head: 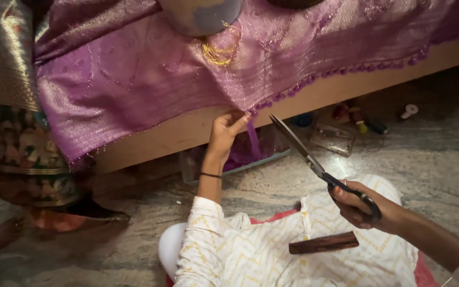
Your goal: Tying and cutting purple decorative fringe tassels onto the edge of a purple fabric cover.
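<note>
Right hand (362,207) grips scissors (314,165); left hand (227,130) pinches purple fabric (150,74) edge.

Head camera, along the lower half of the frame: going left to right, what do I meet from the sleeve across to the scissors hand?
White patterned sleeve → left hand pinching the purple fabric's edge → scissors, blades closed, pointing up-left → brown wooden stick on the lap → right hand in the scissor handles.
</note>
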